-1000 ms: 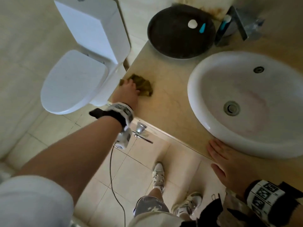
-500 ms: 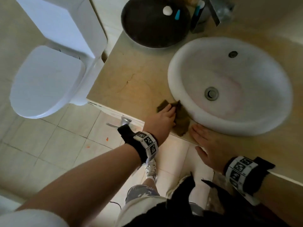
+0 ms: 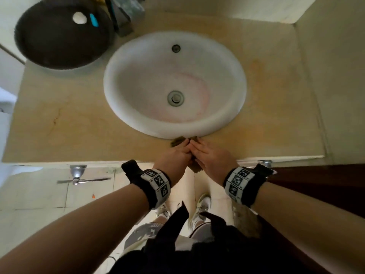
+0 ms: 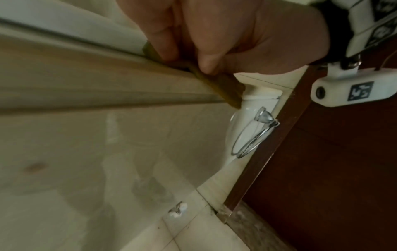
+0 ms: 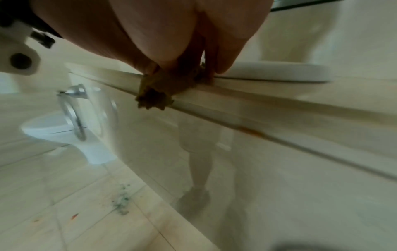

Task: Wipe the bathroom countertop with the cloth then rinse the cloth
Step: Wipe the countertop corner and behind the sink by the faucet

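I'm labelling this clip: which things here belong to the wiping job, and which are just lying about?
Job:
cloth
countertop
sink
left hand
right hand

Lying about:
dark bowl
towel ring

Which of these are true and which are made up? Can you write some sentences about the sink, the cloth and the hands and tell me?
1. Both hands are on the cloth at the front edge of the countertop. True: the left hand and the right hand meet over it.
2. The cloth is lying inside the sink. False: it sits on the counter in front of the sink's rim.
3. Water is filling the sink. False: the basin looks dry and the drain is uncovered.
4. A dark round bowl sits at the back left of the counter. True.
5. The cloth is bright blue. False: it is brownish green.
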The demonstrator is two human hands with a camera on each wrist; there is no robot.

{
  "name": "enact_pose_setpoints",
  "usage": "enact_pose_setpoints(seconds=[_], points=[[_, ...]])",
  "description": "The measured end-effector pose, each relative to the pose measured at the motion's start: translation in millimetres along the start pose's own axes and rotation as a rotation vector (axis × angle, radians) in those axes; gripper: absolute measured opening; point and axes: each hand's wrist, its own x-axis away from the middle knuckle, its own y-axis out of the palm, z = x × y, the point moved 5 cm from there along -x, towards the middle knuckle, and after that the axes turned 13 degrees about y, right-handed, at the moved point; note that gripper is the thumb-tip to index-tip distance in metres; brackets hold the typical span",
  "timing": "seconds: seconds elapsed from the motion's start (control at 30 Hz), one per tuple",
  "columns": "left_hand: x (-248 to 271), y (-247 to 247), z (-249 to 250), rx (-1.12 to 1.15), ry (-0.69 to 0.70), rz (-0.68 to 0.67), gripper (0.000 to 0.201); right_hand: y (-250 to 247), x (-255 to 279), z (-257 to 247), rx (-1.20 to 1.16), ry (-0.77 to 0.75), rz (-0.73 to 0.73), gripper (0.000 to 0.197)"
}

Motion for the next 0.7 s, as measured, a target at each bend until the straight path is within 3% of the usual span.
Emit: enact_pose_setpoints(seconds=[0.17, 0.27, 0.37, 0.43, 0.57, 0.67, 0.7], points=[[-88.5, 16.9, 49.3, -0.159, 0.146, -0.296, 0.056, -14.7, 33.9, 98.7, 0.172, 0.262, -0.052, 0.041], [-121.9, 3.3, 71.5, -0.131, 0.208, -0.226, 0.051, -22.6, 54.5, 141.5, 0.159, 0.407, -0.134, 0.041], [-119.4, -14.6, 54.3, 0.004, 0.048, -0.046, 0.048, -29.0, 48.6, 135.6, 0.084, 0.423, -0.091, 0.054], [-109.6, -10.3, 45.3, -0.041, 0.04, -0.133, 0.052, -26.6, 38.2, 117.1, -0.006, 0.39, -0.012, 0.055], [-99.0, 3.3, 37.5, -0.027, -0.007, -0.197, 0.058, 1.5, 34.3, 100.7, 0.017, 0.287, -0.078, 0.06], [-101.9, 6.1, 31.3, 0.002, -0.066, -0.218, 0.063, -8.7, 42.2, 155.3, 0.193, 0.367, -0.081, 0.059], [-102.5, 7.5, 30.3, -0.004, -0.081, -0.237, 0.065, -16.3, 47.0, 185.4, 0.252, 0.485, -0.107, 0.058]])
